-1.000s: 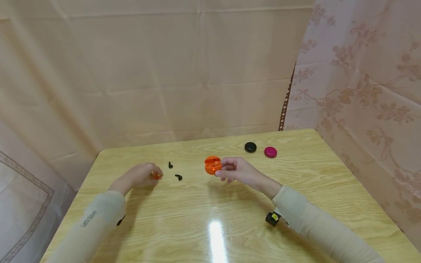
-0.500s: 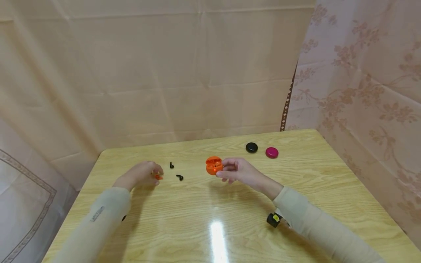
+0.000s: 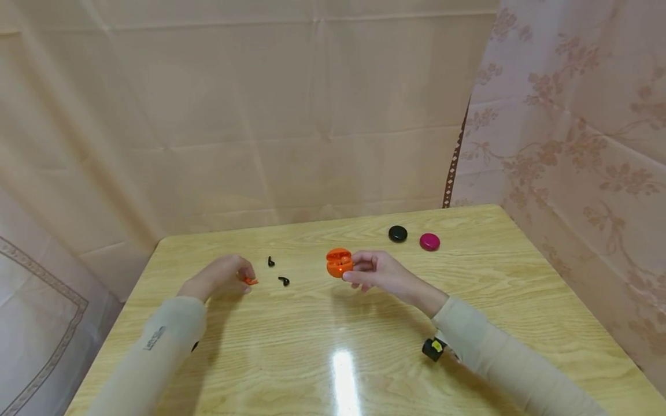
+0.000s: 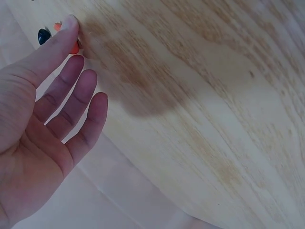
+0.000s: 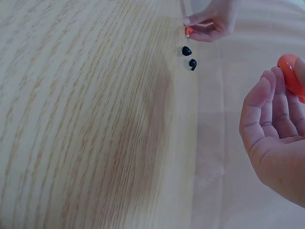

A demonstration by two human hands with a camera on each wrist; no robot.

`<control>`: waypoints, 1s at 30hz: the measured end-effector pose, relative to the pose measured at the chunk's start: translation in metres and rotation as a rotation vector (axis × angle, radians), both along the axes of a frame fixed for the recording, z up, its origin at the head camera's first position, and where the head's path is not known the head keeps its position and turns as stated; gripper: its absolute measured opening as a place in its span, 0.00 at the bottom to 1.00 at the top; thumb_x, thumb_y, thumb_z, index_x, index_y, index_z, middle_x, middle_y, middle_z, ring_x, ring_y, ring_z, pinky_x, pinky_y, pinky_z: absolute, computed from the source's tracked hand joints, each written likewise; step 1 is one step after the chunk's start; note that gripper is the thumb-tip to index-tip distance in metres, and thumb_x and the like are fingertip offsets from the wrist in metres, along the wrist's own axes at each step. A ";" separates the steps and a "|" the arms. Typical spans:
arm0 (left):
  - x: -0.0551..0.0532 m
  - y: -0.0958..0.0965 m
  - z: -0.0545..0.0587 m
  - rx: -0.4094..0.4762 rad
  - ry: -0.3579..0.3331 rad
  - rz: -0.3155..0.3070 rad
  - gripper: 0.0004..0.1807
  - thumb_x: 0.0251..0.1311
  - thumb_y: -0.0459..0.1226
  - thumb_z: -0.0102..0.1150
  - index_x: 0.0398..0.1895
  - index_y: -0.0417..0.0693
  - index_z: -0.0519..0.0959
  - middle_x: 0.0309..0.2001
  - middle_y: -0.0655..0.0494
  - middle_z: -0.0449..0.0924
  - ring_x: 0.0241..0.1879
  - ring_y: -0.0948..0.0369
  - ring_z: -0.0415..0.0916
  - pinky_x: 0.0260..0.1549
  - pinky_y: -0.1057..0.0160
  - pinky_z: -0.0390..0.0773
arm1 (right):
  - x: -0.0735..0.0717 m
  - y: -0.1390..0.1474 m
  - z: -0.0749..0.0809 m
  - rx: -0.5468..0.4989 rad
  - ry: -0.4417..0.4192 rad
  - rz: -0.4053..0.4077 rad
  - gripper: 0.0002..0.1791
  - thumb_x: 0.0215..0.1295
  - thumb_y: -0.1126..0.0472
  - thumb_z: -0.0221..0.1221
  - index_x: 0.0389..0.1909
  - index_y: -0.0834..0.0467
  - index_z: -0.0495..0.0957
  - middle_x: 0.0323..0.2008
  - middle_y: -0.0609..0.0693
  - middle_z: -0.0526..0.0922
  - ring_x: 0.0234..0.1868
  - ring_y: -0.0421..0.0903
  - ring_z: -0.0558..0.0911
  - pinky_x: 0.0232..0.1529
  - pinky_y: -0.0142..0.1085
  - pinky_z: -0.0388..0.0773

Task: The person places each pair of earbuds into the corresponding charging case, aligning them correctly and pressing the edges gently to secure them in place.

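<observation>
My left hand [image 3: 221, 276] pinches an orange earbud [image 3: 251, 281] between thumb and fingers, just above the table at the left. In the left wrist view the thumb hides most of that orange earbud [image 4: 75, 48]. Held up near the middle, an orange round earbud case [image 3: 340, 267] has its lid raised, and my right hand [image 3: 378, 271] grips it by its right side. Something small and orange shows inside the case, too small to make out. Two black earbuds lie apart on the table, the farther black earbud [image 3: 271, 262] and the nearer black earbud [image 3: 283, 281], right of my left hand.
A black round case [image 3: 398, 234] and a magenta round case [image 3: 429, 242] lie closed at the back right of the wooden table [image 3: 291, 346]. A beige curtain [image 3: 234, 115] hangs behind the table. Under the right forearm is a black wrist camera [image 3: 432, 349].
My left hand has shifted slightly to the right while its fingers work on the orange earbud, which now shows lower at the fingertips. The right hand keeps the case almost still.
</observation>
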State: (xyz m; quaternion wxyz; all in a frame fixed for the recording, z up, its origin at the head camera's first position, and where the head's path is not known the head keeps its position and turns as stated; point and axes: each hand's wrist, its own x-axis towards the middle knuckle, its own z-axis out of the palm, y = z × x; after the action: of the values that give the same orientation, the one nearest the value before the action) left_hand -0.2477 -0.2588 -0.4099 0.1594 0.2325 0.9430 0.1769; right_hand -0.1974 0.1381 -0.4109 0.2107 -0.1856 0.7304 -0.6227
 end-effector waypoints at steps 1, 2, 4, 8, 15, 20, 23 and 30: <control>0.000 -0.001 -0.001 0.003 0.001 -0.001 0.08 0.53 0.31 0.76 0.34 0.46 0.86 0.32 0.58 0.82 0.35 0.60 0.76 0.42 0.50 0.79 | 0.000 0.000 0.000 -0.001 0.000 0.001 0.21 0.69 0.55 0.66 0.56 0.62 0.78 0.49 0.65 0.84 0.40 0.51 0.84 0.48 0.56 0.81; 0.001 -0.002 -0.002 0.009 0.003 -0.002 0.07 0.53 0.31 0.76 0.33 0.46 0.85 0.32 0.58 0.82 0.34 0.60 0.76 0.42 0.51 0.78 | 0.001 0.000 0.000 -0.002 -0.003 0.000 0.21 0.69 0.55 0.67 0.56 0.62 0.78 0.49 0.65 0.84 0.41 0.51 0.84 0.48 0.56 0.81; 0.001 -0.003 -0.003 0.010 0.010 -0.004 0.07 0.53 0.31 0.76 0.31 0.47 0.85 0.30 0.60 0.82 0.34 0.61 0.75 0.41 0.51 0.78 | 0.001 0.000 0.000 -0.008 -0.014 0.004 0.22 0.68 0.55 0.67 0.57 0.63 0.78 0.49 0.65 0.84 0.41 0.53 0.84 0.48 0.55 0.81; -0.001 -0.005 -0.006 -0.001 0.020 -0.008 0.07 0.53 0.32 0.76 0.29 0.47 0.84 0.30 0.61 0.81 0.33 0.62 0.75 0.41 0.52 0.78 | 0.002 0.000 -0.001 -0.018 -0.043 0.012 0.22 0.69 0.56 0.66 0.57 0.65 0.77 0.49 0.66 0.84 0.41 0.53 0.84 0.46 0.49 0.83; -0.001 -0.003 -0.006 -0.010 0.018 0.017 0.07 0.53 0.33 0.77 0.31 0.46 0.85 0.29 0.60 0.81 0.31 0.61 0.76 0.39 0.54 0.79 | 0.001 0.000 -0.001 -0.009 -0.054 0.019 0.21 0.69 0.56 0.66 0.56 0.64 0.77 0.48 0.65 0.84 0.40 0.50 0.84 0.47 0.52 0.82; -0.002 -0.003 -0.005 -0.006 0.022 0.031 0.07 0.54 0.35 0.77 0.32 0.45 0.85 0.31 0.59 0.82 0.32 0.62 0.77 0.39 0.53 0.80 | -0.002 0.002 -0.002 -0.007 -0.057 0.011 0.21 0.69 0.56 0.66 0.56 0.64 0.77 0.49 0.67 0.83 0.40 0.50 0.84 0.48 0.53 0.82; -0.003 -0.005 -0.005 -0.005 0.030 0.020 0.07 0.55 0.35 0.76 0.32 0.45 0.85 0.31 0.60 0.82 0.32 0.62 0.77 0.39 0.54 0.80 | -0.003 0.003 -0.003 -0.007 -0.056 0.004 0.21 0.69 0.56 0.66 0.55 0.64 0.77 0.48 0.66 0.84 0.40 0.50 0.84 0.48 0.52 0.82; -0.003 -0.004 -0.004 -0.016 0.005 -0.017 0.07 0.55 0.34 0.76 0.31 0.45 0.84 0.29 0.61 0.81 0.31 0.63 0.76 0.38 0.56 0.80 | -0.003 0.004 -0.002 -0.010 -0.064 0.002 0.20 0.68 0.56 0.67 0.54 0.63 0.78 0.47 0.64 0.85 0.40 0.49 0.84 0.47 0.52 0.82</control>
State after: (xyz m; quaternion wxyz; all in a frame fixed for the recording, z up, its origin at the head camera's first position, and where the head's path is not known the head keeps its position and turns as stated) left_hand -0.2505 -0.2629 -0.4134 0.1605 0.2397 0.9428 0.1673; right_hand -0.2000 0.1417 -0.4129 0.2335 -0.1677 0.7199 -0.6317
